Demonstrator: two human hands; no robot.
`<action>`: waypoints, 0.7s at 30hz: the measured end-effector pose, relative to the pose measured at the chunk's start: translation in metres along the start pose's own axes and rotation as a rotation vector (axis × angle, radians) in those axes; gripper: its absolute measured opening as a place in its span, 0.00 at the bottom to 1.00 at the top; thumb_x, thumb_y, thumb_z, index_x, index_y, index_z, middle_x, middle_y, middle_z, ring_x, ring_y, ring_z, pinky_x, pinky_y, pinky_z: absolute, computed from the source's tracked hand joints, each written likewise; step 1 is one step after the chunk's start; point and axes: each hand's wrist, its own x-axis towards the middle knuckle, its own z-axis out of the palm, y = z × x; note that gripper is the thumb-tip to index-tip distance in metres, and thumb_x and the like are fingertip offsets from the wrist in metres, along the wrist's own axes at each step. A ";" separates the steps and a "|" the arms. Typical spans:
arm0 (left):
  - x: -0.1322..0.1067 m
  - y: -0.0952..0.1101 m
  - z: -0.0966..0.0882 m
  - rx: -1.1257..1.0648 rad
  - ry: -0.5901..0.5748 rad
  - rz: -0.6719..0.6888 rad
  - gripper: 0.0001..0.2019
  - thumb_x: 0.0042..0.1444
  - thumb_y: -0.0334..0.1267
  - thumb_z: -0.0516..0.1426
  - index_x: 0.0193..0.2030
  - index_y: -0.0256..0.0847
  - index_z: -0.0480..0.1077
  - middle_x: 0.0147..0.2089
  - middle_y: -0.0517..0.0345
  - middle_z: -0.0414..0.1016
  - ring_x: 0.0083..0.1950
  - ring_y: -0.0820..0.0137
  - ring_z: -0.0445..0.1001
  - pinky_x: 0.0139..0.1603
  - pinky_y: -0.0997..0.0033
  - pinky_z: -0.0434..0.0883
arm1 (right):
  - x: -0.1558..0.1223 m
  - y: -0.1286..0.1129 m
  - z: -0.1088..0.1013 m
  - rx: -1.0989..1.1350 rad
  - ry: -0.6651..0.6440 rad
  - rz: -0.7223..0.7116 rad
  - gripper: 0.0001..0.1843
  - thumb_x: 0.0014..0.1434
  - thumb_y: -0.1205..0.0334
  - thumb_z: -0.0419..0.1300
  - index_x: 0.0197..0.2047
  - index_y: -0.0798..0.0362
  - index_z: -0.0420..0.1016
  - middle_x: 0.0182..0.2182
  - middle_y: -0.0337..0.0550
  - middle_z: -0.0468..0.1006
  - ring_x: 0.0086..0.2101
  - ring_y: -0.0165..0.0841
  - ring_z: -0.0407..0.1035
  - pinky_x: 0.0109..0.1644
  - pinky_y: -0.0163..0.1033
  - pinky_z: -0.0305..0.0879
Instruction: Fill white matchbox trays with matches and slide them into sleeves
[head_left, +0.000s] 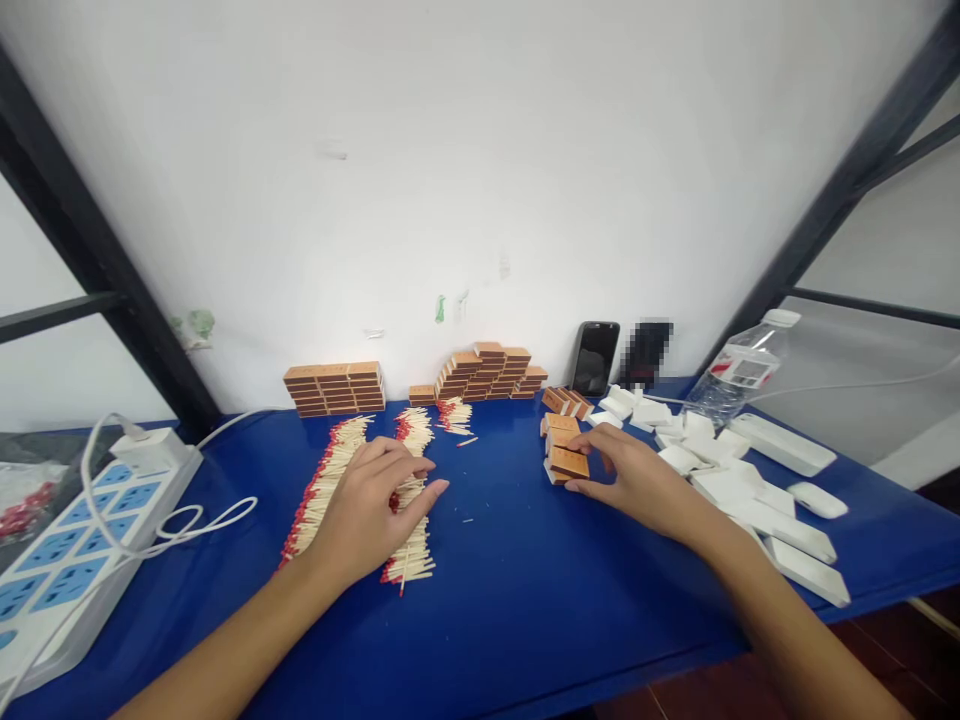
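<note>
My left hand [382, 500] is over the rows of red-tipped matches, its fingers bent and its thumb apart, with nothing visible in it. Beneath and beside it lie a long row of matches [330, 480] and a shorter row [412, 550]; the hand hides parts of both. To the right, my right hand [626, 470] has its thumb and fingers around the ends of the nearest brown matchbox [568, 462]. That box belongs to a short column of matchboxes [561, 424] on the blue table.
Stacked matchboxes [334, 388] and an uneven matchbox pile [487, 370] stand along the wall. White matchbox trays [739, 495] are heaped at right, near a plastic bottle [739, 370] and a phone [595, 358]. A power strip [90, 550] with white cables lies at left.
</note>
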 end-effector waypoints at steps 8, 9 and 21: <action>0.000 -0.001 0.001 -0.006 0.013 0.015 0.07 0.66 0.39 0.66 0.48 0.41 0.79 0.39 0.55 0.81 0.45 0.64 0.75 0.49 0.60 0.75 | 0.019 0.039 -0.027 -0.005 0.026 0.092 0.26 0.60 0.35 0.64 0.47 0.48 0.79 0.42 0.49 0.81 0.33 0.41 0.73 0.39 0.47 0.71; 0.000 -0.001 0.001 -0.007 0.015 0.014 0.07 0.66 0.39 0.66 0.48 0.41 0.79 0.39 0.55 0.81 0.45 0.64 0.75 0.49 0.60 0.75 | 0.028 0.051 -0.034 -0.052 0.041 0.144 0.25 0.61 0.35 0.62 0.44 0.48 0.80 0.40 0.50 0.82 0.33 0.41 0.73 0.40 0.47 0.70; 0.000 0.000 -0.002 0.027 0.000 -0.013 0.06 0.67 0.39 0.64 0.47 0.41 0.79 0.40 0.54 0.81 0.46 0.62 0.76 0.51 0.59 0.74 | 0.058 0.097 -0.042 -0.102 -0.171 0.216 0.14 0.55 0.48 0.67 0.38 0.49 0.78 0.33 0.51 0.82 0.33 0.45 0.76 0.39 0.47 0.67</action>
